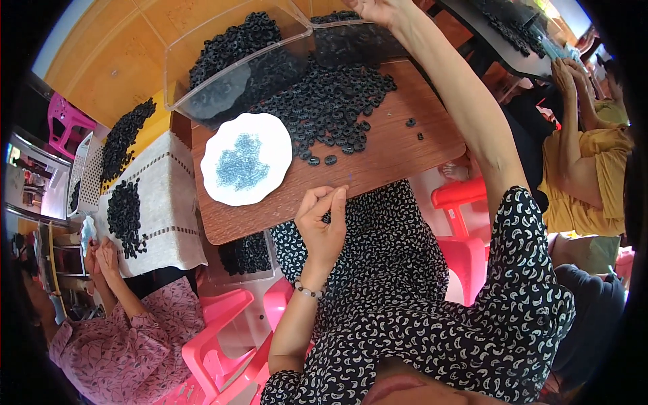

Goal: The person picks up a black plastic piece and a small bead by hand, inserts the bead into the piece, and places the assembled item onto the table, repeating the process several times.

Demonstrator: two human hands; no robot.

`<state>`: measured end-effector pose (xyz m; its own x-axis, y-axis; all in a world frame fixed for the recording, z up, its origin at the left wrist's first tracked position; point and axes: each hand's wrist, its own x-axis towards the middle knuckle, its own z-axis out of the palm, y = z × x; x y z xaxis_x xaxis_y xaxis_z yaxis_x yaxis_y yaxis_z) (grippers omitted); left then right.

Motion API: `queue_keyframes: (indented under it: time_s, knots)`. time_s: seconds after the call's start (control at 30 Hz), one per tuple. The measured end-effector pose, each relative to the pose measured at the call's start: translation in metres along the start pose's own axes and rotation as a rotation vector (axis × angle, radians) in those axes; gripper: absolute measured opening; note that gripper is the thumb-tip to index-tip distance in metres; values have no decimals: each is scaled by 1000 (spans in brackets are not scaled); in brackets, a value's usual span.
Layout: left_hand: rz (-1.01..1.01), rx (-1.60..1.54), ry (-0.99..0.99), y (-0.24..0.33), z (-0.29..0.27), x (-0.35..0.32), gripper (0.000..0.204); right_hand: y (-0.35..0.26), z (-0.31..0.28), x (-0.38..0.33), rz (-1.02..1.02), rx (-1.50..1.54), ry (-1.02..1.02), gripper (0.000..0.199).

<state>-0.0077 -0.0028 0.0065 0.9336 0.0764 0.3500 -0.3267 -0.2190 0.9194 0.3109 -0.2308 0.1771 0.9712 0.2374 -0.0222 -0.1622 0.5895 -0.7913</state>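
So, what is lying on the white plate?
The white plate on the wooden board holds a heap of tiny blue-grey beads. The plate surface beneath them is covered.

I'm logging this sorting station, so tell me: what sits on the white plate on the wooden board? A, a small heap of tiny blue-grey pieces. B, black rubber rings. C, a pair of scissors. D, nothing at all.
A: the white plate holds a small heap of tiny blue-grey pieces, while the black rings lie beside it on the wooden board.

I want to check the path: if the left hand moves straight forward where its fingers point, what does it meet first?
Probably the near edge of the wooden board, just ahead of the left hand; beyond it lie black rings. Depth is unclear.
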Motion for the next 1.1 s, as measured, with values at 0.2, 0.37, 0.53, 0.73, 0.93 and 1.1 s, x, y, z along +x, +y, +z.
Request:
queue_keyframes:
  time_s: [0.2,0.37,0.53,0.73,0.93,1.1]
  knots:
    - [22,-78,20,-1,3,3,12,41,-14,-25,-33,-286,21,49]
    - [34,-65,-28,6,5,5,15,109,-13,-104,-181,-1077,-200,38]
    - [25,-29,-29,-1,4,6,17,142,-3,-149,-286,-1421,-297,16]
    - [30,-32,1,0,5,6,15,154,-9,-158,-359,-1685,-311,19]
    - [-46,-36,-30,8,3,6,20,158,-10,-158,-344,-1791,-301,20]
    - [30,-33,24,0,3,7,11,158,-3,-159,-290,-1743,-325,20]
